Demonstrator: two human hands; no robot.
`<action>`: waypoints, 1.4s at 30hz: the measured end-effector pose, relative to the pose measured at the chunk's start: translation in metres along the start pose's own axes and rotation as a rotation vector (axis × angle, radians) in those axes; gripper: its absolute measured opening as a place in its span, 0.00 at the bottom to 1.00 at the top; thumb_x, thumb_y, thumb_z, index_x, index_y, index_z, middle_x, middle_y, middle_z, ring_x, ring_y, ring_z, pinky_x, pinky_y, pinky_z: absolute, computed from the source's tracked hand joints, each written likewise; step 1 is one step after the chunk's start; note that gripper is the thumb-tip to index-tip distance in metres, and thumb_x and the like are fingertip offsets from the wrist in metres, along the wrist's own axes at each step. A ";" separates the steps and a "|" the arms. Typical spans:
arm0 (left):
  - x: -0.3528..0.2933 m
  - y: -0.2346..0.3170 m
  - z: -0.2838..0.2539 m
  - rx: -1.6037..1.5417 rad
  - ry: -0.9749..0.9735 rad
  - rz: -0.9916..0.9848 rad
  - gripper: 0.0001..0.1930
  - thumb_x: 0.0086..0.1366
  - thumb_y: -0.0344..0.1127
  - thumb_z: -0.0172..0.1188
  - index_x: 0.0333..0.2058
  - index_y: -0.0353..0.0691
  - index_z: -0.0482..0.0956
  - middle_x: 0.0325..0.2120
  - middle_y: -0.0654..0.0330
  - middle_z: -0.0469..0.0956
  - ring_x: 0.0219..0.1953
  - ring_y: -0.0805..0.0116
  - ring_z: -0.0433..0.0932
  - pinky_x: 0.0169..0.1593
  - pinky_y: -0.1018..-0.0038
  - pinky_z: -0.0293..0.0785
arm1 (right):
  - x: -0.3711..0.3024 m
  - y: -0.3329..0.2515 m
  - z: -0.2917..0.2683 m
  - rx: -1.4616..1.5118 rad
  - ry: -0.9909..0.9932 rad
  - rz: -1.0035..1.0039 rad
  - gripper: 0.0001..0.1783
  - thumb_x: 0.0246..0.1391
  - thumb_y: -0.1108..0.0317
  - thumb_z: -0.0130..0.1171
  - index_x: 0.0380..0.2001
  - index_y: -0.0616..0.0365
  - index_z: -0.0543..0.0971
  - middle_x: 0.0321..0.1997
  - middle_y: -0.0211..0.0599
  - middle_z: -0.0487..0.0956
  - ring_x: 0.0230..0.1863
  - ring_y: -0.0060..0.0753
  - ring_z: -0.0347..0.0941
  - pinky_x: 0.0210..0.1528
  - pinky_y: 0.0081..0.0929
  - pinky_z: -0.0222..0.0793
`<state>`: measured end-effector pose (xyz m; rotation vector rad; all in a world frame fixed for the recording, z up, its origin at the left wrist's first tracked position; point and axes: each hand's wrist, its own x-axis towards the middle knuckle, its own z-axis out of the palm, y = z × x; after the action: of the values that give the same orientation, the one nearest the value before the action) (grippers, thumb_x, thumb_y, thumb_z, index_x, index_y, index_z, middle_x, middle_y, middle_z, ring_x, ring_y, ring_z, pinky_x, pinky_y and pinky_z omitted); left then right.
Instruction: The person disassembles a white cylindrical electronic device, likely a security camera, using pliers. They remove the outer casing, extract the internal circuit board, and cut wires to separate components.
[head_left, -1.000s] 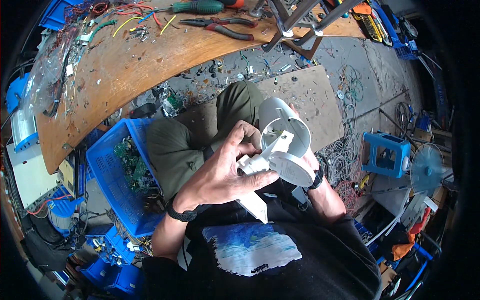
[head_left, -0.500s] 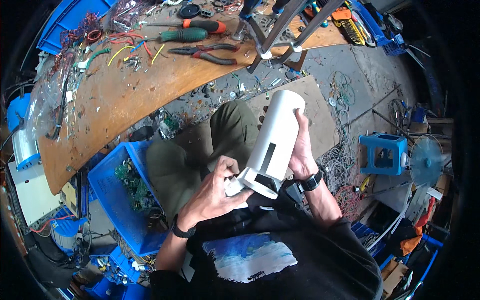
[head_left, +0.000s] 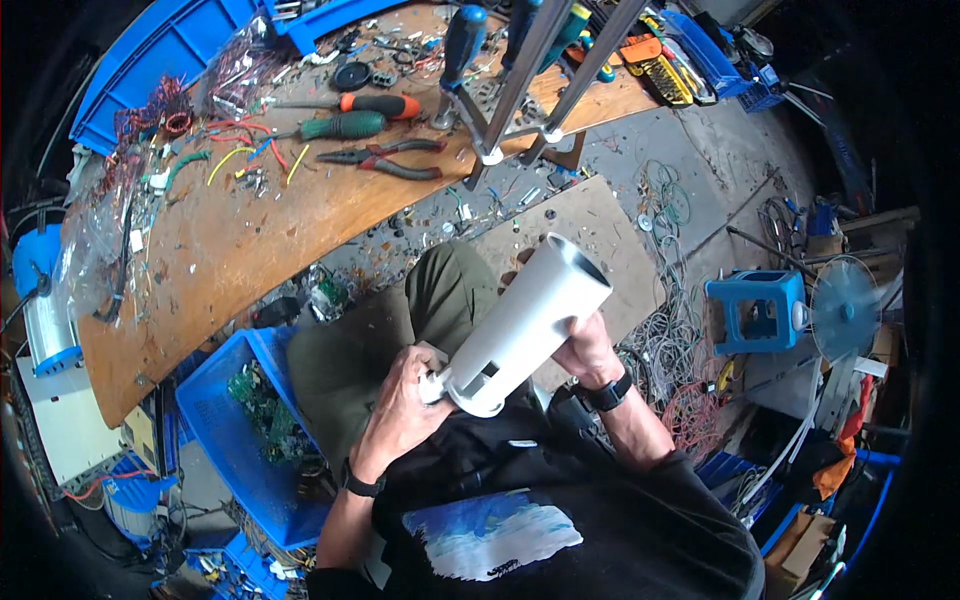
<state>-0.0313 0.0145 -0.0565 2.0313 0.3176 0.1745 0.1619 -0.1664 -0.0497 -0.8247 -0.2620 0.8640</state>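
Cradling a white cylinder (head_left: pixel 535 310) from below and the side, the right hand (head_left: pixel 592 350) wrapped around the tube's middle, thumb laid along the near right wall and fingertips showing past the opposite edge. That grasp looked firm enough to bear the tube, which slanted above the lap with its open end toward the upper right. The right forearm rose from the lower right, bent inward at the elbow, a black watch (head_left: pixel 608 393) around its wrist.

The left hand (head_left: pixel 400 405) met the tube's lower end, back of the hand facing up, knuckles bent and fingers curled in around a small white fitting (head_left: pixel 433 388) beside the base. It gripped that piece, though the hand itself hid how the thumb lay. The left forearm climbed steeply from the lower edge, a dark band (head_left: pixel 362 482) at its wrist. Between the hands, a rectangular cutout (head_left: pixel 487 372) showed in the tube near its base.

Under the left hand's side stood a blue crate (head_left: pixel 225 440) with green circuit boards (head_left: pixel 265 415) in it. Well beyond both hands, red-handled pliers (head_left: pixel 385 158) and a green-handled screwdriver (head_left: pixel 342 125) lay on the wooden table (head_left: pixel 250 250).
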 end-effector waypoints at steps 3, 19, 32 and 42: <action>0.002 -0.012 -0.001 0.105 0.027 0.003 0.22 0.51 0.28 0.72 0.42 0.35 0.71 0.37 0.51 0.75 0.41 0.51 0.78 0.46 0.61 0.75 | -0.003 -0.002 -0.010 -0.383 -0.156 -0.083 0.66 0.32 0.48 0.86 0.71 0.57 0.59 0.65 0.50 0.72 0.65 0.46 0.71 0.64 0.49 0.70; -0.004 -0.029 -0.001 -0.026 0.131 -0.155 0.23 0.50 0.27 0.73 0.43 0.36 0.71 0.37 0.51 0.80 0.46 0.47 0.79 0.74 0.48 0.54 | -0.008 -0.011 0.029 -0.611 -0.375 -0.151 0.67 0.25 0.57 0.88 0.69 0.58 0.61 0.69 0.43 0.65 0.71 0.43 0.61 0.73 0.44 0.56; 0.001 0.015 -0.017 -0.243 0.058 0.017 0.26 0.50 0.24 0.72 0.44 0.39 0.66 0.34 0.62 0.69 0.39 0.73 0.76 0.45 0.73 0.73 | 0.009 -0.010 0.019 0.199 0.091 0.115 0.57 0.43 0.46 0.79 0.71 0.55 0.61 0.71 0.41 0.67 0.71 0.49 0.64 0.74 0.56 0.58; 0.011 0.038 -0.012 -0.349 -0.018 -0.086 0.28 0.51 0.22 0.67 0.49 0.34 0.63 0.43 0.58 0.61 0.42 0.69 0.75 0.49 0.72 0.72 | 0.007 0.017 0.012 0.400 0.246 0.243 0.49 0.53 0.46 0.71 0.70 0.58 0.61 0.69 0.44 0.70 0.70 0.52 0.65 0.71 0.59 0.62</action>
<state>-0.0187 0.0114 -0.0176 1.6706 0.3378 0.1470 0.1498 -0.1482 -0.0549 -0.5852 0.2279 0.9892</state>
